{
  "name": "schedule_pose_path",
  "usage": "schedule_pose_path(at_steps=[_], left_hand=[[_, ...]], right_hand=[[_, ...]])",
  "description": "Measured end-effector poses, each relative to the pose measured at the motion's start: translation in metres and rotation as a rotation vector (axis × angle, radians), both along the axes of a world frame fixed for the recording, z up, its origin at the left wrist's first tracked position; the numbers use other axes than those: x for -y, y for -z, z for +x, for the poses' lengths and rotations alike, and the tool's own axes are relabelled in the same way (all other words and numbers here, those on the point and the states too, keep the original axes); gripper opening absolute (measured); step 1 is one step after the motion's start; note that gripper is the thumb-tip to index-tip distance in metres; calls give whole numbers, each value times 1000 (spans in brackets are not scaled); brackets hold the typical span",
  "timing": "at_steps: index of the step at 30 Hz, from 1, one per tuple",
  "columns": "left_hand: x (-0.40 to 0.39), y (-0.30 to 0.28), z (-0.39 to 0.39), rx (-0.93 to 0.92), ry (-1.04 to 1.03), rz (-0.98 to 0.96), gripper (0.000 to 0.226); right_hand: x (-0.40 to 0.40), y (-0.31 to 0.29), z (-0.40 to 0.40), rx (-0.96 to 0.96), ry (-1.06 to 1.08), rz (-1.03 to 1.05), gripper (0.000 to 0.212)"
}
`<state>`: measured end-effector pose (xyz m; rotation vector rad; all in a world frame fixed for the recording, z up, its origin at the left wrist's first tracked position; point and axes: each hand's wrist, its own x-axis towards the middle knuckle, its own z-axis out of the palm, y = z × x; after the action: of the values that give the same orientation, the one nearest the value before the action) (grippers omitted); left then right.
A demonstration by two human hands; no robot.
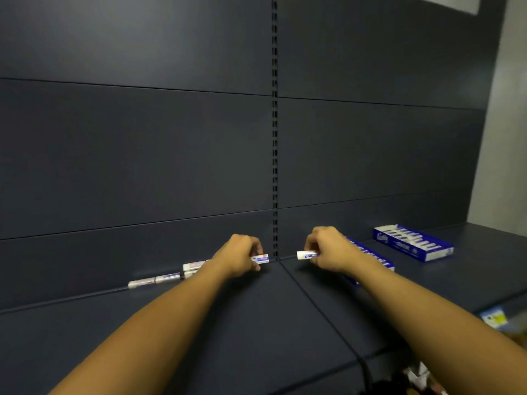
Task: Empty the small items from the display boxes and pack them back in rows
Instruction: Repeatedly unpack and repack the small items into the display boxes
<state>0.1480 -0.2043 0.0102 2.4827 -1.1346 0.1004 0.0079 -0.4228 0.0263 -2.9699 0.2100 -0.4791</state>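
My left hand [243, 255] grips a small white and blue tube [261, 258] just above the dark shelf [256, 315], near the back wall. My right hand [328, 249] holds another white tube [305, 255], its tip pointing left. Behind my right wrist lies a blue display box [370, 256], mostly hidden by the arm. A second blue display box [413, 242] with a row of white tubes sits farther right. Several loose tubes [165, 277] lie along the shelf's back edge to the left of my left hand.
A slotted upright [274, 138] runs down the dark back panel between my hands. A shelf seam [313, 303] runs forward from it. A price label [494, 319] hangs on the shelf's front edge at right, with blurred goods below.
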Motion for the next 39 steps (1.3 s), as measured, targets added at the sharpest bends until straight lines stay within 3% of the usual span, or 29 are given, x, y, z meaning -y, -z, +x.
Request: schedule_pose_path(at_steps=[9,23,27,39], left_hand=[[73,-15,-53,37,44,5,22],[200,0,-162,107,76,2,28],[230,1,-191,119,46,-29,18],[302,-2,-217,129,89,-21,13]], right_hand=[[64,-7,-65,-4,59,-47,23],[177,6,-198,-54,169,-101,13],[205,8,-229,-56,207,-98,11],[267,5,-258,-25,233,-56,11]])
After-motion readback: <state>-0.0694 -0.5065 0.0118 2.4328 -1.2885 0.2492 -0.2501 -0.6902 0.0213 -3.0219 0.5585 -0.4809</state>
